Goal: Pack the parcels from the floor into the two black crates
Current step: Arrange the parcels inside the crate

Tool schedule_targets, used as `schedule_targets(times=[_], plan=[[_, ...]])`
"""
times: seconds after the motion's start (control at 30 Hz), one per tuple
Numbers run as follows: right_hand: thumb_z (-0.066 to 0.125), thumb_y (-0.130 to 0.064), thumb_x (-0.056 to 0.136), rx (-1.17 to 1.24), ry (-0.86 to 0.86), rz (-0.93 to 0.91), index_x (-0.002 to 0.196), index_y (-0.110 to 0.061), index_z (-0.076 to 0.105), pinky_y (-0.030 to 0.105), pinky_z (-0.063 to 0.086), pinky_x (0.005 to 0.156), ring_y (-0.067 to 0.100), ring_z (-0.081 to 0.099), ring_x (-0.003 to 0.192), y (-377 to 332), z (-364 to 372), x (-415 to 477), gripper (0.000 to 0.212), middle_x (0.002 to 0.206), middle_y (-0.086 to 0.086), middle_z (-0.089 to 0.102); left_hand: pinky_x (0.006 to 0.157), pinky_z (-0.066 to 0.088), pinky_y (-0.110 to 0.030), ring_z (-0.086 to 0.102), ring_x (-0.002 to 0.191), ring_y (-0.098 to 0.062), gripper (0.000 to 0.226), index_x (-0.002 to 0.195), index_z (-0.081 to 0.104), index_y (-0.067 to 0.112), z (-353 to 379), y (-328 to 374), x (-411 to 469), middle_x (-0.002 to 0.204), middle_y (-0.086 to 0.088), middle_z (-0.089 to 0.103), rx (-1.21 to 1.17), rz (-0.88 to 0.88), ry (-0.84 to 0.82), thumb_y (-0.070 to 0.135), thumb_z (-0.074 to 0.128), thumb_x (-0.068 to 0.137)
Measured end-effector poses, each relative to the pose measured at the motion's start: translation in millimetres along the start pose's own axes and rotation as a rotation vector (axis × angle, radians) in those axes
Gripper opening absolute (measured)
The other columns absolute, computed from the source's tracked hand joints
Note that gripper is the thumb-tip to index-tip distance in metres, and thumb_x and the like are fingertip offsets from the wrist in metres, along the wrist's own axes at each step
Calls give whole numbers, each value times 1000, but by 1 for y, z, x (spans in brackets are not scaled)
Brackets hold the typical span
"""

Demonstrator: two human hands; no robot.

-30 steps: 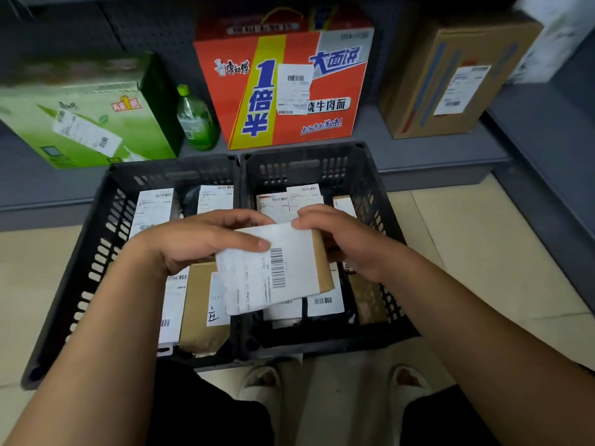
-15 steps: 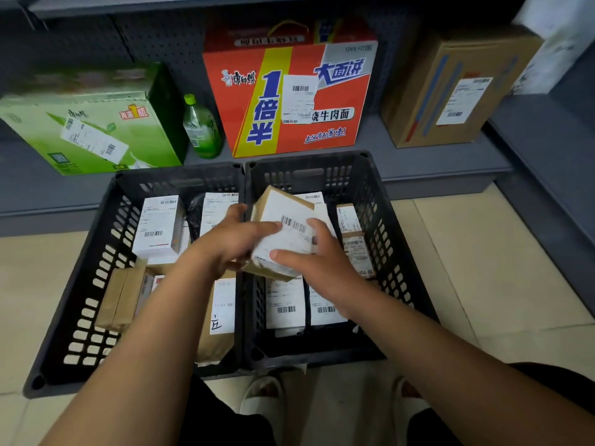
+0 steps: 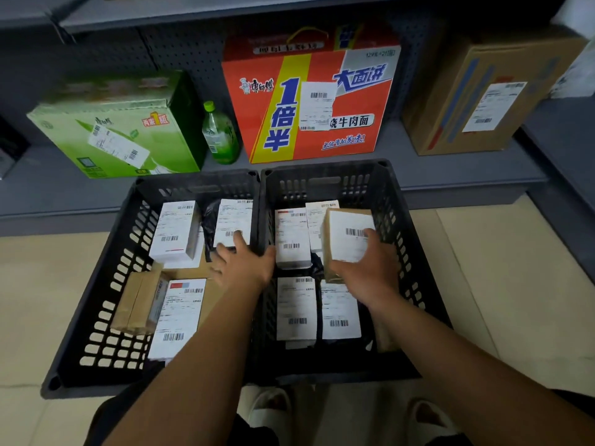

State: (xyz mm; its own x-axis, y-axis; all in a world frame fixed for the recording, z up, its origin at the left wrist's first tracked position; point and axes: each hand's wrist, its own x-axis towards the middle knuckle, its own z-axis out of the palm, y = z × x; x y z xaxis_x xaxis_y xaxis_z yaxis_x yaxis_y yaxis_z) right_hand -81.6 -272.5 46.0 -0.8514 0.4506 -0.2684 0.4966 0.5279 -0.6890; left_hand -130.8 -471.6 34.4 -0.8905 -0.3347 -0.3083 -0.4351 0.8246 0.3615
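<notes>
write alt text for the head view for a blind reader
A person's right hand holds a small brown cardboard parcel in the right black plastic crate, while the left hand rests open in the left black plastic crate. Both crates hold labelled parcels; a red printed carton stands on the grey shelf behind.

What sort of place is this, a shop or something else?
Most likely a parcel pickup point or courier storeroom. Grey shelving holds cartons with shipping labels, such as the red noodle box, and the left crate and right crate on the floor hold small barcoded parcels.
</notes>
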Motion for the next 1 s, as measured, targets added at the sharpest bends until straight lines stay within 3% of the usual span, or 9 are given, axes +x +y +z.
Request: schedule_targets(times=[0.07, 0.13, 0.2, 0.27, 0.33, 0.43, 0.63, 0.83, 1.0], plan=[[80, -43, 69, -96, 10, 14, 146, -33, 25, 45, 48, 97, 31, 39, 127, 13, 0, 12, 96, 143, 8, 31, 118, 11, -58, 2, 151, -41, 93, 157, -6, 33, 9, -16, 10, 165, -18, 1, -4, -35, -116, 65, 50, 90], [79, -43, 70, -182, -3, 0, 147, -32, 23, 46, 44, 98, 32, 31, 132, 27, 5, 19, 96, 147, 8, 27, 115, 25, -58, 15, 149, -42, 93, 156, -11, 37, 26, -21, 7, 165, -15, 5, -93, -4, -197, 53, 55, 93], [79, -45, 71, -275, -14, -21, 148, -31, 20, 44, 42, 99, 31, 26, 134, 39, 16, 27, 97, 150, 7, 23, 103, 44, -53, 43, 135, -42, 86, 156, -10, 36, 44, -23, -2, 160, -16, 23, -127, 44, -117, 41, 52, 97], [78, -47, 72, -357, 10, -62, 149, -30, 18, 44, 42, 99, 31, 25, 134, 45, 27, 42, 98, 152, 8, 20, 86, 51, -45, 59, 116, -38, 80, 157, -9, 33, 56, -27, -3, 152, -15, 38, -92, 86, 18, 38, 46, 98], [76, -45, 74, -401, 52, -96, 150, -29, 17, 44, 43, 98, 32, 26, 132, 46, 36, 68, 98, 153, 10, 18, 74, 46, -37, 64, 106, -36, 78, 156, -8, 34, 62, -28, 5, 146, -13, 46, -61, 88, 72, 40, 44, 98], [73, -46, 79, -425, 96, -87, 153, -25, 16, 45, 44, 100, 34, 26, 132, 48, 47, 110, 96, 154, 12, 16, 69, 36, -33, 66, 98, -36, 78, 157, -6, 34, 68, -29, 8, 138, -13, 53, 5, 76, 111, 41, 44, 97], [71, -42, 85, -292, 93, 5, 156, -21, 22, 45, 34, 111, 38, 20, 141, 40, 73, 182, 89, 159, 15, 11, 68, 35, -32, 66, 95, -36, 78, 157, -4, 35, 67, -27, 7, 143, -9, 49, -6, 73, 136, 39, 46, 97], [68, -41, 89, -154, 102, 5, 155, -20, 30, 42, 27, 117, 35, 20, 143, 56, 90, 197, 79, 159, 14, 13, 65, 35, -33, 66, 91, -36, 78, 157, -2, 34, 68, -27, 7, 142, -9, 50, 1, 63, 148, 38, 46, 96], [65, -44, 88, -245, 111, -3, 153, -22, 35, 47, 37, 111, 39, 25, 139, 60, 85, 198, 74, 155, 17, 22, 66, 34, -34, 65, 96, -36, 77, 157, -1, 35, 68, -27, 7, 139, -10, 52, -1, 75, 155, 37, 46, 96]])
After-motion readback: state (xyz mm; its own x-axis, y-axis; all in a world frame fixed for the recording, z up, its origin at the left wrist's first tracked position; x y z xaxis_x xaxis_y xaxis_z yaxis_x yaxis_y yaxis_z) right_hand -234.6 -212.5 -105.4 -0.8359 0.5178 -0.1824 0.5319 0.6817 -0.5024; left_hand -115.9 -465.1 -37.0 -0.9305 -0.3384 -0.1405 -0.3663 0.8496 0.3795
